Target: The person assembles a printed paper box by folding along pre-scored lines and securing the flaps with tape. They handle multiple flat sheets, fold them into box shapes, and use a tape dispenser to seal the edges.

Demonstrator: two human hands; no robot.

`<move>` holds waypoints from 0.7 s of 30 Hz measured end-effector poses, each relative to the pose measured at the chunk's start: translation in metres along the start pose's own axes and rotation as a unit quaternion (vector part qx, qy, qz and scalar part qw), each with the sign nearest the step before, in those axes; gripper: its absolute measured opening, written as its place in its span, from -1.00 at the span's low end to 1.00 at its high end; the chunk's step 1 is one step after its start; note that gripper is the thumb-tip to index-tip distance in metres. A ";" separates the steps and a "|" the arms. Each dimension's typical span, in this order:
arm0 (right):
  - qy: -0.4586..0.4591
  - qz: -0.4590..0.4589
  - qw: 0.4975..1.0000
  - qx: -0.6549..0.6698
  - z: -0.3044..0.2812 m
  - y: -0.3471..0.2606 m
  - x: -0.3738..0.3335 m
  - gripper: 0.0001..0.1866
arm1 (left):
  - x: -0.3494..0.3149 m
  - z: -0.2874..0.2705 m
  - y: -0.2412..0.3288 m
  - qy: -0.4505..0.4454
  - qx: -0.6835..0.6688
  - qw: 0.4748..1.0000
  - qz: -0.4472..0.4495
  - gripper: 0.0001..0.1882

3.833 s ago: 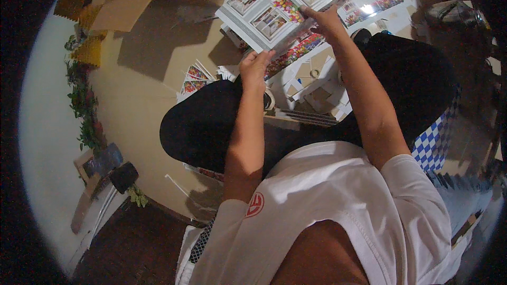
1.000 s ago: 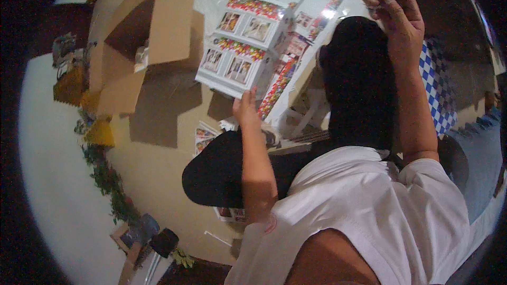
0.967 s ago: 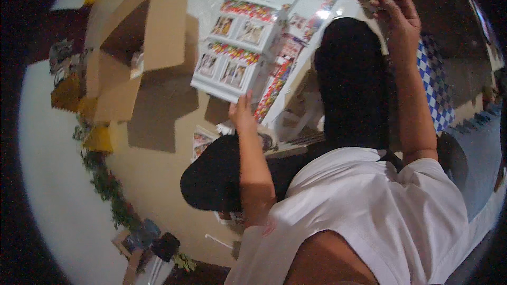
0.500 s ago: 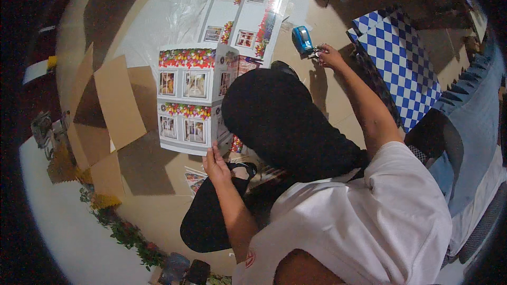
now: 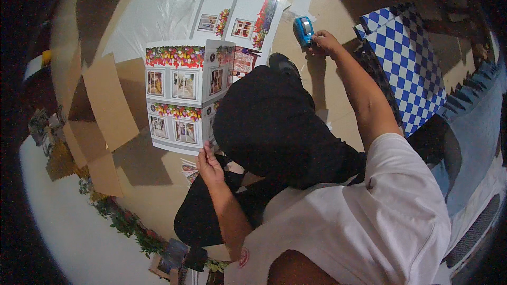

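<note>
Looking past the left hand (image 5: 210,168), we lose the right part of the printed card (image 5: 177,95) behind the bent knee (image 5: 259,126); whatever the card rests on is also hidden. The far ends of the long printed sheets (image 5: 240,8), well beyond the left hand, are cut off by the upper edge, and glare washes out part of one. A few printed strips (image 5: 188,171) show just left of the left hand, mostly covered. Inside the cardboard box (image 5: 111,111), farther left of that hand, it is too dark for us to make anything out.

The left hand pinches the card's lower edge near the fold, the card standing just beyond it. The right hand (image 5: 325,43) grips the near end of a blue tape dispenser (image 5: 303,32), its fingertips partly hidden. A blue-and-white checked bag (image 5: 406,68) lies to the right of that hand.

In the earliest frame, we saw both hands on the card; now only the left hand remains there.
</note>
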State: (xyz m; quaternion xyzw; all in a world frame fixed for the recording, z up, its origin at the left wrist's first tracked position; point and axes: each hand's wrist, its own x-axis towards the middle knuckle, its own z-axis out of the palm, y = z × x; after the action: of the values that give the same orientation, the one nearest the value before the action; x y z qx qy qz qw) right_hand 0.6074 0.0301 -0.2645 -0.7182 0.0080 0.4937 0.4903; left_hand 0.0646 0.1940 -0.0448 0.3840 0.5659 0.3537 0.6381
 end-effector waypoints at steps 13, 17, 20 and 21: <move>0.004 -0.033 0.997 0.074 -0.003 0.020 -0.003 -0.84 | 0.001 0.008 -0.001 -0.036 0.008 0.999 0.018 -0.62; -0.019 -0.019 0.982 0.188 0.008 0.021 -0.019 -0.89 | 0.000 0.012 0.003 -0.028 -0.017 0.999 -0.021 -0.65; 0.051 -0.017 0.994 0.096 0.009 0.012 -0.034 -0.89 | 0.004 0.024 0.006 0.033 -0.106 0.992 -0.063 -0.68; 0.048 -0.014 0.993 0.110 0.013 0.005 -0.043 -0.89 | 0.002 0.026 0.007 0.065 -0.141 0.985 -0.074 -0.69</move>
State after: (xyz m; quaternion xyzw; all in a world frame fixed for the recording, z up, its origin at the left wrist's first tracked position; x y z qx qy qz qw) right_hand 0.5741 0.0167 -0.2374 -0.6826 0.0756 0.4478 0.5725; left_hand 0.0909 0.1969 -0.0374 0.2235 0.5777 0.4060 0.6719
